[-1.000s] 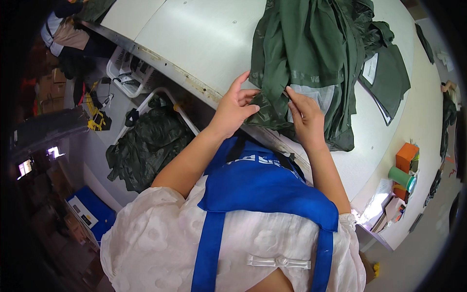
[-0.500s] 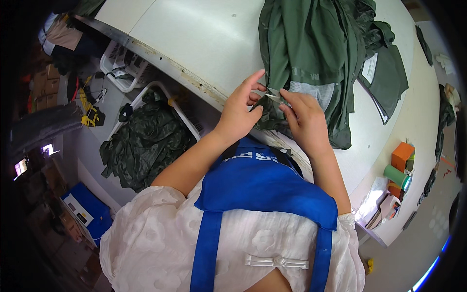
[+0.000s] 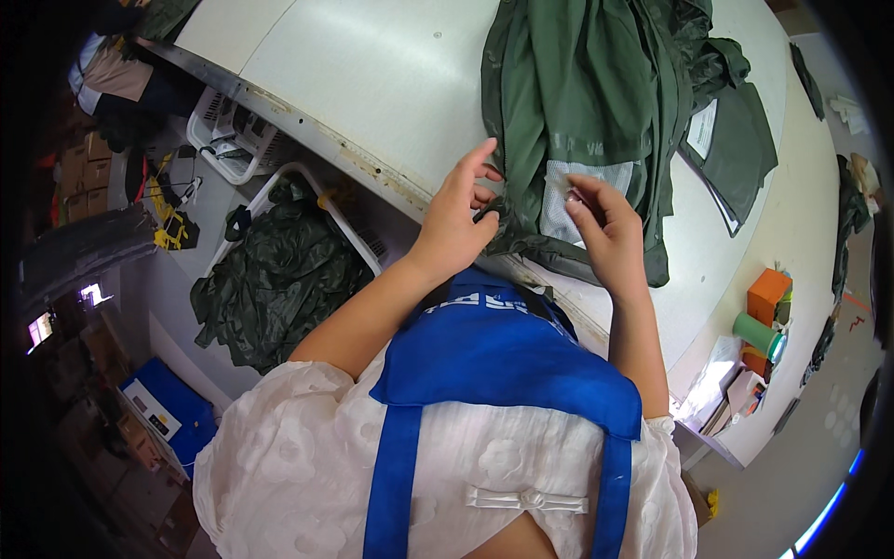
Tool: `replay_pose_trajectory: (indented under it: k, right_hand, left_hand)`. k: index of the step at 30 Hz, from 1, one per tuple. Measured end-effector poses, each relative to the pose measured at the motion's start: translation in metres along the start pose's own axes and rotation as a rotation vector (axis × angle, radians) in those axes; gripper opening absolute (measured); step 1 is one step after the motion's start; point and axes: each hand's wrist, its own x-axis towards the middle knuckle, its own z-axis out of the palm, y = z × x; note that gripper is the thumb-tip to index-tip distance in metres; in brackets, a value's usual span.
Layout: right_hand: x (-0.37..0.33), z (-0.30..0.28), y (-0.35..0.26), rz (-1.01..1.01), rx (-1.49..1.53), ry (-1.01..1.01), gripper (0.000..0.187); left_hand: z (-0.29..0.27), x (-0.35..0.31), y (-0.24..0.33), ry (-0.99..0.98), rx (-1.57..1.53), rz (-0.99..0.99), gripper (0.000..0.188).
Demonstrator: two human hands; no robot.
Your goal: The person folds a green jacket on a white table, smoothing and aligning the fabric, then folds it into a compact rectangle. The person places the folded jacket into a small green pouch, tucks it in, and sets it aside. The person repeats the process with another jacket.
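Observation:
A dark green garment (image 3: 587, 102) lies spread on the white table, with a light mesh panel (image 3: 559, 210) near its lower edge. At the garment's left edge, my left hand (image 3: 452, 219) has its thumb and curled fingers round a fold of cloth, the index finger stretched out. My right hand (image 3: 610, 233) is over the mesh panel, thumb and fingers closed on small metal thread snips (image 3: 571, 194). Most of the snips is hidden in the fingers, and the blades are blurred.
Dark green cut pieces with a white label (image 3: 736, 154) lie right of the garment. Below the table's metal edge (image 3: 307, 126), at left, a white basket (image 3: 303, 172) holds crumpled dark green cloth. An orange box (image 3: 769, 296) and a green cylinder (image 3: 756, 335) stand at the right.
My right hand has moved right with the snips, from beside my left fingers to over the mesh panel. My left hand stays at the garment's edge; the mesh is more exposed.

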Motion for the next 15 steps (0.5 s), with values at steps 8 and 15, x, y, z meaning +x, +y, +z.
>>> replay_pose_trajectory:
  k: [8,15]
  right_hand:
    - [0.004,0.011,0.023,0.419,0.5,-0.059,0.036]
    - [-0.01,0.014,0.022,0.346,0.689,-0.032,0.033]
  left_hand:
    - [0.025,0.0,0.007,-0.265,-0.429,-0.053,0.06]
    - [0.031,0.01,0.012,-0.105,0.025,0.145,0.043]
